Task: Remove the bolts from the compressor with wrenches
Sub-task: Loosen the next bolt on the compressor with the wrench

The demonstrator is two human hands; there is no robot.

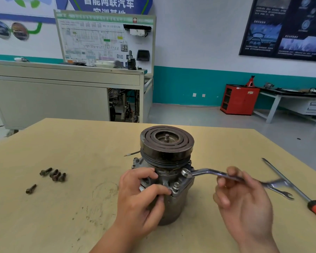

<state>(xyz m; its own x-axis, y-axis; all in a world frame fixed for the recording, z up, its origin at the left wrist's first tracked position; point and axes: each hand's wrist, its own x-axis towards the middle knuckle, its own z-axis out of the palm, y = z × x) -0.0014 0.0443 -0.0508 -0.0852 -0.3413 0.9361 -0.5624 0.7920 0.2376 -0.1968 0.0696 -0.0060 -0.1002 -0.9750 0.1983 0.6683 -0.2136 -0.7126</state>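
Compressor (169,179): stood upright near the middle of the bench (80,152), dark grooved pulley (167,143) uppermost.
Left hand (140,196): clamped round the compressor housing just below the pulley, fingers and thumb curled against it.
Right hand (244,201): closed on the shank of a ring wrench (208,172) – fingers curled over the top, thumb beneath.
Ring wrench: ring end set on the flange at the compressor's right (the bolt head under it is hidden).
Flange bolt (175,186): seated in the near flange, just beside the left fingertips.
Loose bolts (53,175): clustered on the bench well to the left; a single bolt (31,189) is laid apart, nearer.
Other tools: an open-end wrench (281,192) and an orange-handled screwdriver (290,181) – laid side by side at the right.
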